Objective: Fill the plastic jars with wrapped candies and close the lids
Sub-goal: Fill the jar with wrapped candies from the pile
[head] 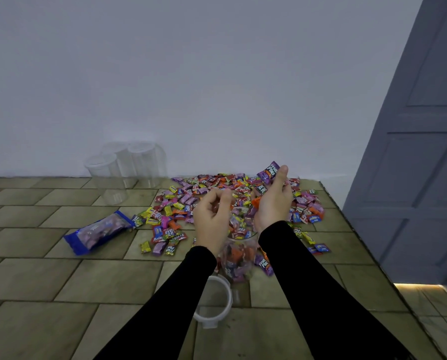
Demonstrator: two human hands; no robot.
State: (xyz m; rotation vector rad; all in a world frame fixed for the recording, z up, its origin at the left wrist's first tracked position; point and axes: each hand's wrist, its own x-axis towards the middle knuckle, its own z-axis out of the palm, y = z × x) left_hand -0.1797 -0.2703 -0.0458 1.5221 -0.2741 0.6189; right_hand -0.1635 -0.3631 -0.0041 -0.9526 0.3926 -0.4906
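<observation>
Right over the open jar (239,258), the right hand (273,201) is gripping a fistful of candies (269,171); the left hand (212,216) is curling loosely, contents unclear.

Open jar (239,258) between the forearms: base and sides partly hidden by black sleeves (321,281). Lid (212,302) on the bench: left part covered by left sleeve. Left hand (212,216) fingers curled inward, contents not discernible. Empty jars (123,167) at the wall blurred, edges faint. Door (419,152) cut by right edge.
</observation>
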